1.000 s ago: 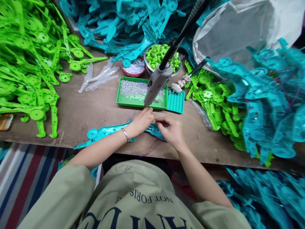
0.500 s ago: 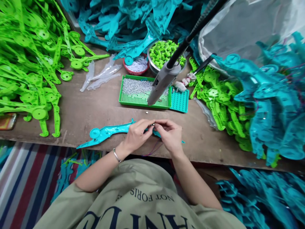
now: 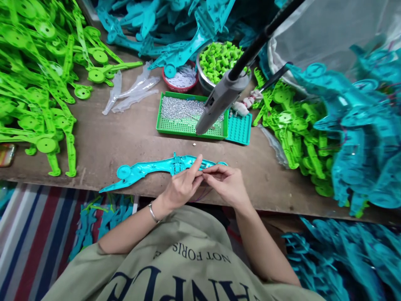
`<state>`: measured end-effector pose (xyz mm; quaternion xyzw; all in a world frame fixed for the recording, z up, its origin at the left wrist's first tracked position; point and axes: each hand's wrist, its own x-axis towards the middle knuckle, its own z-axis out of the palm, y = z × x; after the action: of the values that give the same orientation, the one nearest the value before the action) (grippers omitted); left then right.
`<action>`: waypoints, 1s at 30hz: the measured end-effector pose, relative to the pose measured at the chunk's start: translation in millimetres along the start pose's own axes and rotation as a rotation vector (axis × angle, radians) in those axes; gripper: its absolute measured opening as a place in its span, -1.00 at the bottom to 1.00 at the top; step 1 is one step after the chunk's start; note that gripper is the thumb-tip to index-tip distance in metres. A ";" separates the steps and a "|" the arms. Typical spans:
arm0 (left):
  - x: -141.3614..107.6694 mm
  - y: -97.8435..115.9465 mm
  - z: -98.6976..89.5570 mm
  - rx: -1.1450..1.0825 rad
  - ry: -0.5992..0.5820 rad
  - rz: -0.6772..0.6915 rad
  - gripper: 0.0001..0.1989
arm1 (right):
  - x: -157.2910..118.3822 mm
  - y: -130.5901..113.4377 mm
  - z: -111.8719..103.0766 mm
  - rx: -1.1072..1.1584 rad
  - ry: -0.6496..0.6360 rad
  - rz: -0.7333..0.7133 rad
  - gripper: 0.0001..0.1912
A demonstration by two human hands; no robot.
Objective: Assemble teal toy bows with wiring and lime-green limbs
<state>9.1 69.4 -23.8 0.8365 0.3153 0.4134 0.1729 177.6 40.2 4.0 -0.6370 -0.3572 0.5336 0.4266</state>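
A turquoise plastic shell half [image 3: 150,167], curved like a toy bow, lies on the table in front of me with its ribbed inside facing up. Over its right half my two hands meet, fingertips touching. My left hand [image 3: 183,186] points its index finger outward while the thumb and other fingers are curled in. My right hand [image 3: 227,184] pinches with thumb and fingertips. Whatever sits between the fingertips is too small and covered to name. Thin dark wires [image 3: 203,194] hang below the fingers. Beyond the shell is a tiny pale piece [image 3: 194,144].
An electric screwdriver [image 3: 216,104] hangs over a green tray [image 3: 175,126] of small screws. Behind stand a red basket [image 3: 181,88] of white pieces and a metal bowl [image 3: 202,77] of green pieces. Green parts [image 3: 40,104] pile up left; turquoise shells [image 3: 354,138] pile up right.
Both hands have come slightly lower, toward me, uncovering the middle of the shell. My left index finger has straightened out. The view has shifted a little.
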 end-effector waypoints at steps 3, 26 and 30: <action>-4.4 1.8 -7.2 -0.037 -0.005 0.050 -0.21 | -2.1 1.5 -5.3 0.060 -0.089 0.059 -0.76; -11.4 -36.2 -48.5 0.367 -0.466 -0.174 -0.04 | 24.7 8.2 4.4 -0.114 0.276 -0.035 -0.79; -13.2 -25.4 -44.7 0.423 -0.506 -0.199 0.00 | 23.3 13.2 2.5 -0.157 0.283 -0.036 -0.78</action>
<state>-42.5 80.7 -18.7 0.8950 0.4212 0.0995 0.1077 179.2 56.8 -17.1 -0.7306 -0.3454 0.4013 0.4312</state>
